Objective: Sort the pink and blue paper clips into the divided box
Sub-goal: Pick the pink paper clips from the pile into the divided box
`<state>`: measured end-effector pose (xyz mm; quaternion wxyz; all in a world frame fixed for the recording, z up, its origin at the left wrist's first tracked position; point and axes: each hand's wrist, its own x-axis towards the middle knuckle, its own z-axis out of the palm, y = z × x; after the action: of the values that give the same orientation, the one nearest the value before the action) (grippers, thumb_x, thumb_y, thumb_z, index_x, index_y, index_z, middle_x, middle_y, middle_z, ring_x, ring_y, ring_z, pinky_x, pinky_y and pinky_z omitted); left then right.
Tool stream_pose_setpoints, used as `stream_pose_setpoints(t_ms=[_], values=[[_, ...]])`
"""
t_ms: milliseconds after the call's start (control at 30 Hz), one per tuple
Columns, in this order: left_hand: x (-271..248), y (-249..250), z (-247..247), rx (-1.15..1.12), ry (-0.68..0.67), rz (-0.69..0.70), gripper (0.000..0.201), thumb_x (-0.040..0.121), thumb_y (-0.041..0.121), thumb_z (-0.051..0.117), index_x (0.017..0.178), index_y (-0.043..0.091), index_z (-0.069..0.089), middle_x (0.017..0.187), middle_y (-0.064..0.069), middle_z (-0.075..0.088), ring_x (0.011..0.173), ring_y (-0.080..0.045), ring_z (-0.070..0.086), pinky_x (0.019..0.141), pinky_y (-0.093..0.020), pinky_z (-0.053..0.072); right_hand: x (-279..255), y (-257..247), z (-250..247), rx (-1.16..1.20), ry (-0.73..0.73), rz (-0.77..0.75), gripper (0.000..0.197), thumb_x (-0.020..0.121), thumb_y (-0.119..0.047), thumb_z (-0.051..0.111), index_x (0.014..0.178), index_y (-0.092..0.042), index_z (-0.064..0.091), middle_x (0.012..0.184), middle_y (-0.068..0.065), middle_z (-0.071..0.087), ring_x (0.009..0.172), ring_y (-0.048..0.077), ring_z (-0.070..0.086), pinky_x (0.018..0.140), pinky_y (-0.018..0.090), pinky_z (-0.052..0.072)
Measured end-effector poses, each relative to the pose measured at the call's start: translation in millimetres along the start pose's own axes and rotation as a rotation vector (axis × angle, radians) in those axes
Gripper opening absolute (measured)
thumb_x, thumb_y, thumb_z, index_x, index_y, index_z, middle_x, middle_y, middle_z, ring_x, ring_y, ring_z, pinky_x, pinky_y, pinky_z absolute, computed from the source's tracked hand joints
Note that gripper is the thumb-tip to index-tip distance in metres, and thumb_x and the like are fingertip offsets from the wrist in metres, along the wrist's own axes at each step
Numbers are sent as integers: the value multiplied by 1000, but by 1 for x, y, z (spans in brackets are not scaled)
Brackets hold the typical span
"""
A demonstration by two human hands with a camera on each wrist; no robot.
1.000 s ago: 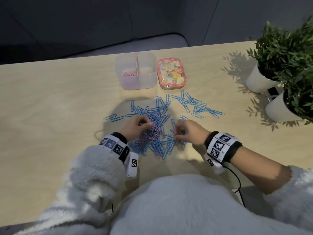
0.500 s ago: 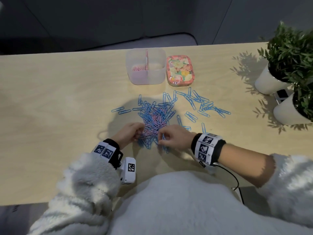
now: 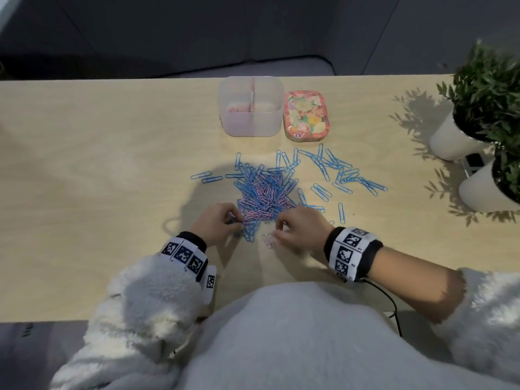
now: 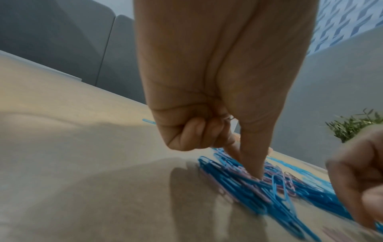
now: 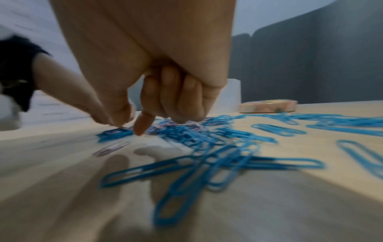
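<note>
The mixed heap of pink and blue paper clips (image 3: 263, 192) lies on the table (image 3: 98, 164) directly beyond both hands, and the divided box (image 3: 250, 106) stands farther off along the same line, past the heap, with pink clips already in its left compartment. The left hand (image 3: 216, 223) is at the heap's near left edge, its forefinger and thumb pressed together down among the clips and its other fingers curled; whether it actually pinches a clip cannot be told. The right hand (image 3: 299, 228) sits at the near right edge with fingers curled. Two loose pink clips (image 3: 268, 240) lie just beside its fingertips, long axes pointing roughly away from the person, so the right hand is the nearer one.
</note>
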<state>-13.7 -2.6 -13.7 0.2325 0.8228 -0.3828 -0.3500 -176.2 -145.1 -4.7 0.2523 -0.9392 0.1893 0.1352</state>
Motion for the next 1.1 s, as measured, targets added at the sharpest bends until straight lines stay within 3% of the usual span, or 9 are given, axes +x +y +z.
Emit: stream_pose_setpoints(t_ms=[100,267,467,600,667,733,900,967,1100], values=[[1,-1,-4,-7,97,1,2,84,14,64,83,14,62,54,5,35,50,-9,33,49,-23,23,3,-16,15,-84,1,22,34,79,-47,57,83,-13,58,84,5,67,81,27,61,67,33,42],[2,7,0,157,48,40,13,82,20,67,90,11,64,63,5,41,63,-14,41,55,-28,24,8,-19,21,20,-108,37,12,82,-28,61,89,-18,61,94,1,67,91,23,61,69,29,40],[6,8,2,198,96,86,16,86,22,61,90,8,66,66,10,34,74,-18,43,63,-26,24,8,-6,12,60,-171,-88,10,87,-18,52,85,-10,57,88,8,64,76,23,53,65,27,36],[5,2,-10,1,189,32,19,90,19,57,91,2,67,72,1,47,69,-16,43,62,-24,31,17,2,-2,345,-122,-49,3,86,-6,56,85,-8,58,76,3,57,66,12,50,66,22,36],[4,-1,-16,-78,178,-10,20,89,18,60,89,-1,68,71,-3,50,59,-11,40,55,-18,30,23,1,-8,606,-121,18,11,86,1,55,93,-6,57,68,0,56,52,-2,51,56,17,40],[2,-6,-18,-124,151,-49,19,85,18,64,86,0,69,63,-4,49,53,-9,38,53,-19,28,29,-3,-12,759,-135,106,19,88,2,48,102,-5,58,64,2,55,43,-1,48,41,11,36],[-4,-19,-23,-140,218,-90,15,83,20,67,82,6,72,73,-9,63,55,-4,53,51,-9,38,45,-23,-17,990,-139,280,25,88,-4,38,71,-11,55,63,4,51,43,10,48,36,18,31],[-5,-22,-25,-156,271,-92,14,85,20,65,82,7,70,76,-10,63,58,-7,53,49,-7,39,51,-31,-14,802,-102,206,20,89,-12,48,70,-11,55,64,3,53,51,14,48,46,23,35],[-7,-28,-29,-186,312,-128,12,88,17,60,81,7,61,77,-8,57,47,5,54,46,-7,41,57,-45,-2,235,-57,-20,11,84,-27,61,88,-17,64,86,-1,61,82,17,56,70,27,39]])
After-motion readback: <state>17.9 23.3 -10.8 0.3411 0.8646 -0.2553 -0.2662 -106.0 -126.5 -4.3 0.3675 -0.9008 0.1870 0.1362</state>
